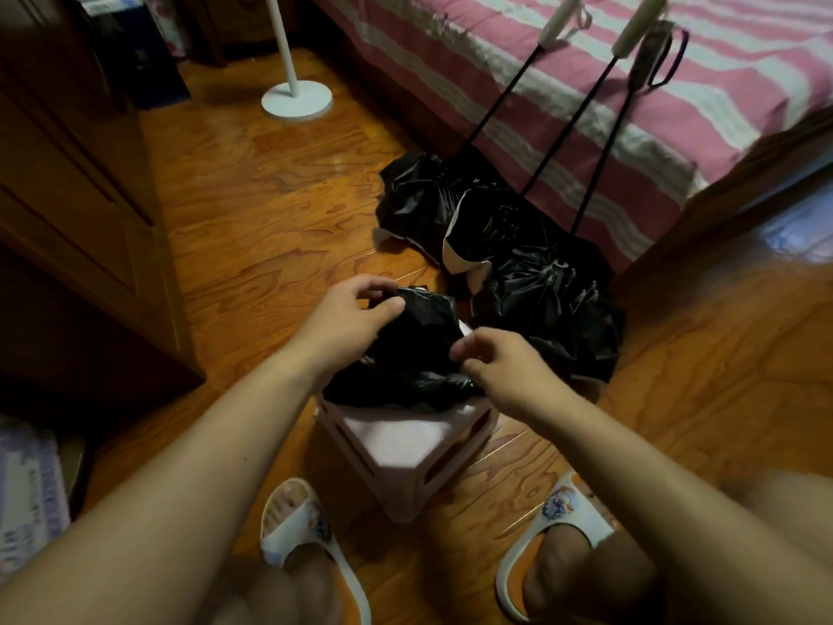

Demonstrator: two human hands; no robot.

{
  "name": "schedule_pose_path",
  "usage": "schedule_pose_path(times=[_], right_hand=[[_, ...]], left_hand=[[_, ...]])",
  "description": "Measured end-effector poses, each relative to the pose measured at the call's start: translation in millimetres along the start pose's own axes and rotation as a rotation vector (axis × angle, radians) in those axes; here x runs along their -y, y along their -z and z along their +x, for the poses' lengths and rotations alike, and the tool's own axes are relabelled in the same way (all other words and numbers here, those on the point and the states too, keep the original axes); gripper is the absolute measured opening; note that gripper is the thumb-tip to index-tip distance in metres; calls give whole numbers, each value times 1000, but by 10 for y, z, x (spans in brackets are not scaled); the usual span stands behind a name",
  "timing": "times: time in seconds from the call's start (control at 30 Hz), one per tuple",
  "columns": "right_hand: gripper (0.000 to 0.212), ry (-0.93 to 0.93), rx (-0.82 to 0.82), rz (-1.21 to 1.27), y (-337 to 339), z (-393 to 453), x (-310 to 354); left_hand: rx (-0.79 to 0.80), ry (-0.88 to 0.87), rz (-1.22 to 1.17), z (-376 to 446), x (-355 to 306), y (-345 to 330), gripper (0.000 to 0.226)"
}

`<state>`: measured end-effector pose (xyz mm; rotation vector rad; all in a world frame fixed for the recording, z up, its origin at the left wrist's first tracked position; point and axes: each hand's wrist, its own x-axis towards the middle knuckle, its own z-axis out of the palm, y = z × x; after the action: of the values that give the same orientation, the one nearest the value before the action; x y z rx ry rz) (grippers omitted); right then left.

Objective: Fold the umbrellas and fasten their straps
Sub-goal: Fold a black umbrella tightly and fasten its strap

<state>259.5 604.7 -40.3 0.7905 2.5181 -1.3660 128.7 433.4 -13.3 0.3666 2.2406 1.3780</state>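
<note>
A crumpled black umbrella (417, 349) lies on a pink stool (405, 448) in front of me. My left hand (349, 315) pinches the fabric at its far upper edge between thumb and fingers. My right hand (502, 365) pinches the fabric at its right side. Three more umbrellas (509, 245) stand with their loose black canopies on the floor behind the stool, their shafts leaning on the bed. Two of them have white handles (559, 24), one a dark handle (649, 54) with a wrist loop.
A bed with a pink and white striped cover (676, 106) fills the upper right. A white lamp base (297, 101) stands on the wooden floor at the back. A dark wooden cabinet (81, 196) is at the left. My feet in slippers (297, 530) flank the stool.
</note>
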Motion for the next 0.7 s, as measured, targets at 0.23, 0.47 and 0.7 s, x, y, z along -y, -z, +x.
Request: schedule_pose_path(times=[0.23,0.47,0.7], right_hand=[[39,68,-118,-11,-179,269,-65],[35,54,-141,6,-161,399,-116],[25,23,-75,76,-161,456,-154]], left_hand=[[-21,-43,123,176,54,-15,18],[-42,-25,98,254,-23,-59,7],[6,24,-192,159,-176,-41,15]])
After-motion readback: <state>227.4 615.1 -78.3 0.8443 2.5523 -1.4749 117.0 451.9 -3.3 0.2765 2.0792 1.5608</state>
